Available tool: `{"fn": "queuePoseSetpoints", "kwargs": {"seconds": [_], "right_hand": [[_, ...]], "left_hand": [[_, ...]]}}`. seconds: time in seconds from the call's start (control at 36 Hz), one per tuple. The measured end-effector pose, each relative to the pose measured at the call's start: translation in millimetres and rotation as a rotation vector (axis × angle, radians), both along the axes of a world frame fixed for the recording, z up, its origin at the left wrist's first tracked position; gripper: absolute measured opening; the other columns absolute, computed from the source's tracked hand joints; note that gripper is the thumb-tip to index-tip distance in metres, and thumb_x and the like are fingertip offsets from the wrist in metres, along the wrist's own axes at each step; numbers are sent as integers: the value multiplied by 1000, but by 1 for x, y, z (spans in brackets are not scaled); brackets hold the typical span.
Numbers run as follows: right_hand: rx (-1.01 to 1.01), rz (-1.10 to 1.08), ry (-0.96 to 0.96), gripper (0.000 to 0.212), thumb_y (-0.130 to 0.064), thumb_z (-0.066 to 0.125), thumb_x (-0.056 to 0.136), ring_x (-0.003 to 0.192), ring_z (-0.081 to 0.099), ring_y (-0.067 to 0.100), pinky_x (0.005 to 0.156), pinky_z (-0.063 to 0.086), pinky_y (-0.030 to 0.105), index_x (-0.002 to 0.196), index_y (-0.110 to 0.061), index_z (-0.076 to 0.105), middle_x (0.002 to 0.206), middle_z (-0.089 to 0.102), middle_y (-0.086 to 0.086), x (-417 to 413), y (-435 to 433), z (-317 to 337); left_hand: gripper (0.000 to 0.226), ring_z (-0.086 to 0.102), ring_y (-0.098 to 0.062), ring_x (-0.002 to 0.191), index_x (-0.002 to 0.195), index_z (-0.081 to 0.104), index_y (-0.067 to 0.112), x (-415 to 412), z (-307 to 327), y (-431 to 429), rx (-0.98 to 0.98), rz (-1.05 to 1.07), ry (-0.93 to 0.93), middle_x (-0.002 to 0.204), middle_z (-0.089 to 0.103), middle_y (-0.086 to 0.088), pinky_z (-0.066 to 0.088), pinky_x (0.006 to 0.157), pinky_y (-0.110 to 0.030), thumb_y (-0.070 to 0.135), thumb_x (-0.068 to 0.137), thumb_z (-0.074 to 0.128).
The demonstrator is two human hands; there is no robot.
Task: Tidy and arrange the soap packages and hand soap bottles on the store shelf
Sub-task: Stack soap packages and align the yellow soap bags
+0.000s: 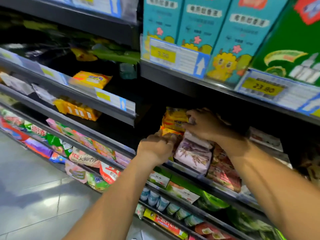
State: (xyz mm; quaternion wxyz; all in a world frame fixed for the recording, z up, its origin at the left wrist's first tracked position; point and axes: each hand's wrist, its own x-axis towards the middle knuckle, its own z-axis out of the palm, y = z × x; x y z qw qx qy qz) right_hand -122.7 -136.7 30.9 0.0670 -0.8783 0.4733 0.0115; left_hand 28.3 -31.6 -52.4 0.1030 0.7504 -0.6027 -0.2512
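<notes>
Both my hands reach into the middle shelf [216, 183] on the right bay. My left hand [156, 147] curls its fingers around the lower edge of an orange-yellow soap package [174, 119] that stands at the shelf's left end. My right hand [206, 125] lies over the top of a pale lavender soap package [194, 155], fingers bent down on it and touching the orange pack. A red-pink soap package [223, 168] stands just right of the lavender one.
Teal boxes [195, 23] and a green box [290, 49] stand on the shelf above, with price tags [176, 57] on its rail. The left bay holds yellow soap packs [90, 79] and mixed packages on lower shelves. Grey tiled floor [34, 187] lies at lower left.
</notes>
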Motion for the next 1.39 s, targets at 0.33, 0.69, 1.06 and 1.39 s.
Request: {"fn": "queuePoseSetpoints", "kwargs": {"seconds": [0.33,0.69,1.06,1.39], "right_hand": [[152,-68,17,92,-30,76,85,145,30,27,102,27,22,157,-10,22,161,29,12,52,-44,-24],[174,-111,-165,58,-12,82,78,109,61,25,72,40,17,129,-8,57,114,62,8,56,-51,-28],[489,-62,-775,59,-58,84,58,63,64,-8,57,46,7,86,-16,55,64,69,-17,-15,-14,1],[40,-115,-137,65,-52,76,79,102,52,5,72,37,8,133,-37,43,120,52,-14,-76,-9,-3]], "left_hand": [[78,35,-30,137,147,35,32,-13,6,16,-47,-27,-203,156,29,-5,33,107,-44,81,89,15],[101,19,-30,149,155,20,28,-7,12,17,-13,-68,-149,166,8,-4,22,114,-47,86,76,-3],[42,39,-15,133,135,50,30,39,3,-33,-158,-40,71,132,45,10,37,105,-29,52,100,40],[63,41,-30,138,149,38,14,29,-5,-136,-131,146,102,152,41,-13,36,108,-32,53,101,44]]}}
